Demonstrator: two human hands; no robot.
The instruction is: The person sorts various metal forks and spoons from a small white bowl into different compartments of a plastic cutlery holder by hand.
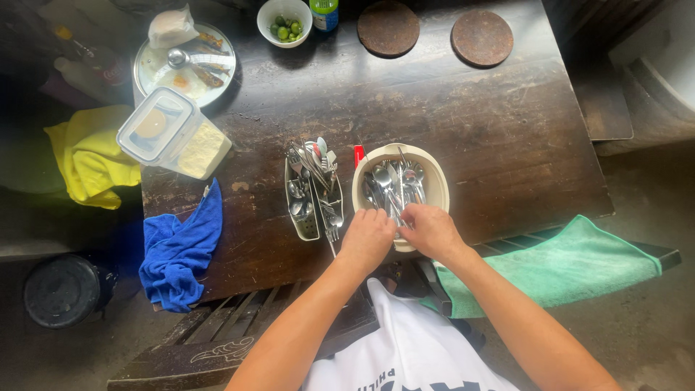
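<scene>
A round cream bowl (434, 181) full of shiny metal spoons (394, 181) sits near the front edge of the dark, worn wooden counter (507, 130). The left hand (368, 239) and right hand (431, 230) meet at its near rim, fingers curled among the cutlery, though what each grips is hidden. Just left stands a narrow cutlery holder (313, 192); a blue cloth (181, 250) hangs over the edge.

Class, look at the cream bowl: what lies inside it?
Inside the cream bowl lie metal spoons. Both hands, left hand and right hand, cover its near part, hiding whatever lies there.
</scene>
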